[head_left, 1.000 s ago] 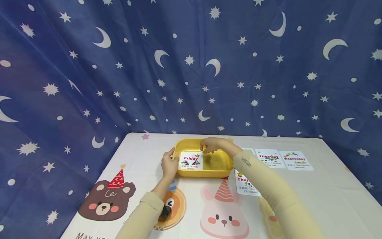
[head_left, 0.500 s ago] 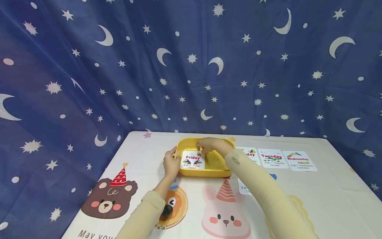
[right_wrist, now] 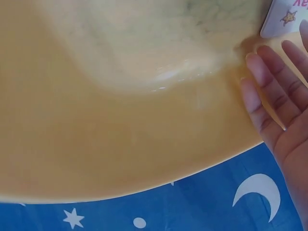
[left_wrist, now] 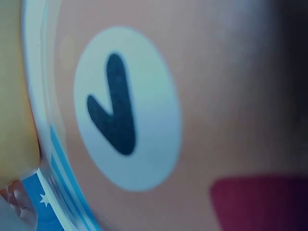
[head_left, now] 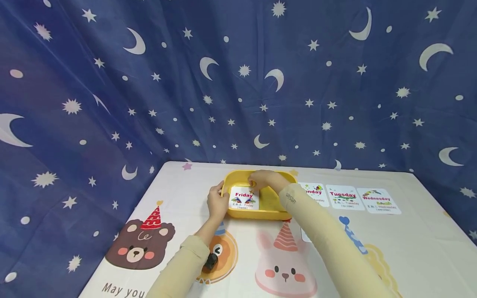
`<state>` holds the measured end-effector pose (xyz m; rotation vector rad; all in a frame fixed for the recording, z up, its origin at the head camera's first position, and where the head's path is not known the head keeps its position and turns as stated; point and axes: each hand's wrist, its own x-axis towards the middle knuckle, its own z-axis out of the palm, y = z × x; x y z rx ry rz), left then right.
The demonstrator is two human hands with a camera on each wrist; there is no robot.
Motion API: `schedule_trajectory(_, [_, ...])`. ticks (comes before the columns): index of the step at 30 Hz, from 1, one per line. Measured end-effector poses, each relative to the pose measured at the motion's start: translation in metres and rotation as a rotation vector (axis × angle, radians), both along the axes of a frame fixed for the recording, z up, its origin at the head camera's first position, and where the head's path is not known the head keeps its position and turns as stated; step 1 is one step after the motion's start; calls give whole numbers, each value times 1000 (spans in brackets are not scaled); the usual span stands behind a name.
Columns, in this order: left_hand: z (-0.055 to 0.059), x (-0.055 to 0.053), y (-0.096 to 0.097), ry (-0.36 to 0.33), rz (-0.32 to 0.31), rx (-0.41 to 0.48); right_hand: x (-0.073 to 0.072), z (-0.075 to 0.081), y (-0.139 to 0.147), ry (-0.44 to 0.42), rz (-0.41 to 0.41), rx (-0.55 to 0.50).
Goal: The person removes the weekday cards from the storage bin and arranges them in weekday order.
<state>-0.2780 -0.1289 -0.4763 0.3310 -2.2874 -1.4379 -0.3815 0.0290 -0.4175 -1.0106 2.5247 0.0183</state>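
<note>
A yellow tray [head_left: 249,214] stands on the table, with a white card printed "Friday" [head_left: 244,198] lying in its left part. My left hand [head_left: 218,203] grips the tray's left rim, thumb toward the inside. Over the far wall, my right hand [head_left: 264,179] reaches into the tray, its fingertips at the card's upper right corner. In the right wrist view the fingers of my right hand [right_wrist: 284,91] are loosely bent beside the card's corner [right_wrist: 284,19]; the thumb is out of that view.
"Monday" [head_left: 316,194], "Tuesday" [head_left: 344,198] and "Wednesday" [head_left: 379,201] cards lie in a row right of the tray. Another white card [head_left: 305,236] is mostly hidden under my right sleeve [head_left: 328,248]. The tablecloth [head_left: 149,285] has printed animals; a starry blue curtain [head_left: 238,82] hangs behind.
My right hand has moved slightly left inside the tray, to the corner of the "Friday" card. The left hand keeps its grip on the rim. The head view has shifted a little.
</note>
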Motion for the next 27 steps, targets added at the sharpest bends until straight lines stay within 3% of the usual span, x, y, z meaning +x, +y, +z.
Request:
schedule_trajectory(14, [1,-1,0,-37,-7,3,-3,-9,-13,47,62,59])
schedule_trajectory(20, [1,-1,1,-41,-19,6,-4,-16,-17,115,109,169])
schedule_trajectory(27, [2,0,0,-39,-4,-11,0,-15,-22,114,35,222])
